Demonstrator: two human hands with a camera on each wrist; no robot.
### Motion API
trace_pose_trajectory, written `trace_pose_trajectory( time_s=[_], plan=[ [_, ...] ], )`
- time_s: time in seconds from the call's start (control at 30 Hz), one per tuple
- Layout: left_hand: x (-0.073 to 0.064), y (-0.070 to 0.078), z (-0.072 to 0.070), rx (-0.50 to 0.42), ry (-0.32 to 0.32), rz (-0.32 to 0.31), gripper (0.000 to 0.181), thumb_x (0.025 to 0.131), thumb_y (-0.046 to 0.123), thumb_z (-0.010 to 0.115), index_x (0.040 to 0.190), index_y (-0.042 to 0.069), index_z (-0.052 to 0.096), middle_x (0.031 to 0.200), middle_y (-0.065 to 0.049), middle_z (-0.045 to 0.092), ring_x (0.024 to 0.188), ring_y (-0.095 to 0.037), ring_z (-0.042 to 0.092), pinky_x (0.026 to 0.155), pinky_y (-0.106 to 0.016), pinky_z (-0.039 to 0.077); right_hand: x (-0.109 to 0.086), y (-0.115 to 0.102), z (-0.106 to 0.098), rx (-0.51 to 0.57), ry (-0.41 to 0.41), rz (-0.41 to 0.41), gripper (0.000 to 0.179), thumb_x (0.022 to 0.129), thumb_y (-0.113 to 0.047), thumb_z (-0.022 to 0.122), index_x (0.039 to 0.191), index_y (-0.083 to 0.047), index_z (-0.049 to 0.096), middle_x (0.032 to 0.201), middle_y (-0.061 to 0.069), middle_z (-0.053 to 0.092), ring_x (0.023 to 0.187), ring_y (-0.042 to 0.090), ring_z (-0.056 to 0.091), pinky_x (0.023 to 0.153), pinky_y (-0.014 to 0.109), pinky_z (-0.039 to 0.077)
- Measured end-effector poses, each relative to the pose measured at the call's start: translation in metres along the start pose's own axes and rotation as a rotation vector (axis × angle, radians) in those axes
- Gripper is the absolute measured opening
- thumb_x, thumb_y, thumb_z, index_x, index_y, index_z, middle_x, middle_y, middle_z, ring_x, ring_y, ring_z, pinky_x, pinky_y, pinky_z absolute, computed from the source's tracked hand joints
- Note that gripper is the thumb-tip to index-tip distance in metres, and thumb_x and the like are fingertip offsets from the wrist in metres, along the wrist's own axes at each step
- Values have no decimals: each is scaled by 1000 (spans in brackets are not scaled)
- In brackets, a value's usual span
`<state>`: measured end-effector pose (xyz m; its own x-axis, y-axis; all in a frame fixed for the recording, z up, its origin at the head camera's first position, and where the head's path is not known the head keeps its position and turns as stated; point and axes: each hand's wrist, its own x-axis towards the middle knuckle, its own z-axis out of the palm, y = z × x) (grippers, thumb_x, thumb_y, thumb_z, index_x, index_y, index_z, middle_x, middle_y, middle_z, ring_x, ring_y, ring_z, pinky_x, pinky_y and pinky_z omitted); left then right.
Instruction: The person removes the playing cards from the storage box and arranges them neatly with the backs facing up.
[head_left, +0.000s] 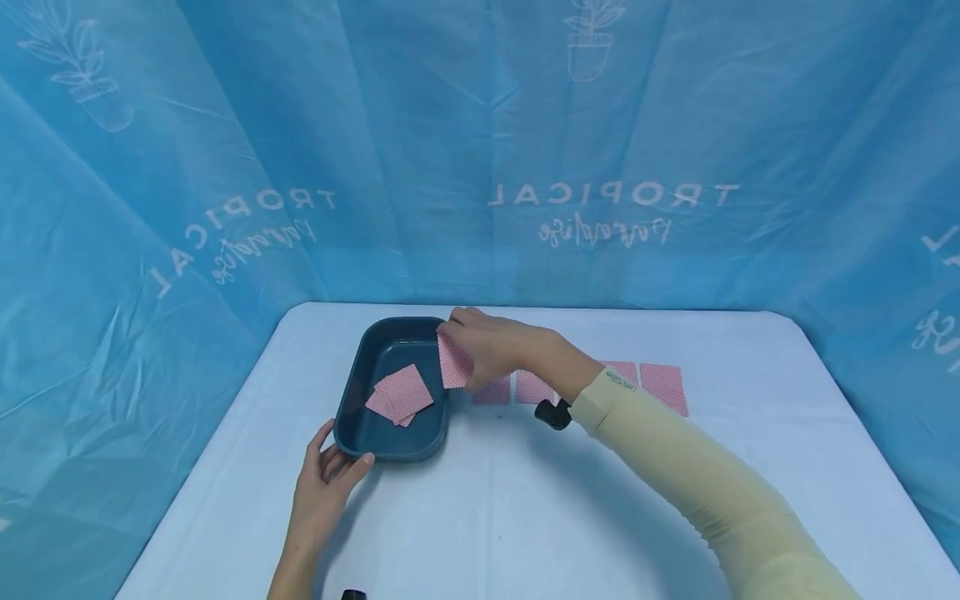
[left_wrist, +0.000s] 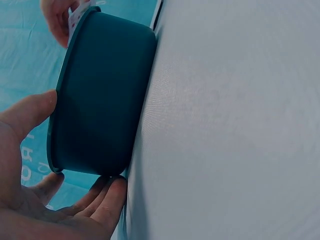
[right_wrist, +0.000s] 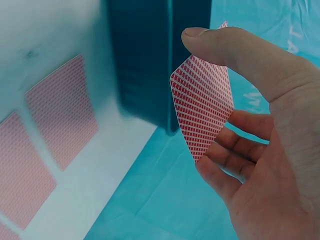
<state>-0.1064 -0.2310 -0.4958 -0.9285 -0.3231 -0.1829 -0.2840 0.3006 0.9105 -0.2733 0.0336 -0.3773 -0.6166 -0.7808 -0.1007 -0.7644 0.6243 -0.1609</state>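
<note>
My right hand [head_left: 491, 343] pinches a red-and-white patterned playing card [head_left: 453, 364] over the right rim of a dark blue plastic tub [head_left: 411, 456]. In the right wrist view, that card [right_wrist: 205, 95] is held between the thumb and the fingers, slightly bowed. Inside the tub lies a loose overlapping pile of similar cards [head_left: 400, 396], patterned side up. At the tub's near left corner, my left hand [head_left: 318, 496] grips it. The left wrist view shows the thumb on the rim and the other fingers around the tub's wall [left_wrist: 102, 95].
Right of the tub, a row of several face-down cards [head_left: 663, 387] lies on the white table [head_left: 480, 517], partly hidden by the right arm. A blue printed curtain [head_left: 420, 150] surrounds the back and sides. A black camera piece [head_left: 553, 414] sits under the right wrist.
</note>
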Motion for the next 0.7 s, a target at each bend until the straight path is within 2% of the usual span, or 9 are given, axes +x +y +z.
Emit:
trace_pose_trajectory(
  time_s=[0.33,0.7],
  plan=[
    [0,0,1,5,-1,-3,92,84,36,75,154,24,16,145,-19,38,129,-33,44,102,-41,39,-30,24,11,1,-21,56,90,72,-44,82,143,-13,38,123,-3,42,113,11,38,91,25,44],
    [-2,3,1,-7,-9,-11,93,84,38,75,154,25,15,145,-18,38,130,-32,43,103,-40,38,-49,39,17,12,-22,113,91,67,-42,85,141,-15,41,119,-6,42,110,9,38,87,24,45]
  ],
)
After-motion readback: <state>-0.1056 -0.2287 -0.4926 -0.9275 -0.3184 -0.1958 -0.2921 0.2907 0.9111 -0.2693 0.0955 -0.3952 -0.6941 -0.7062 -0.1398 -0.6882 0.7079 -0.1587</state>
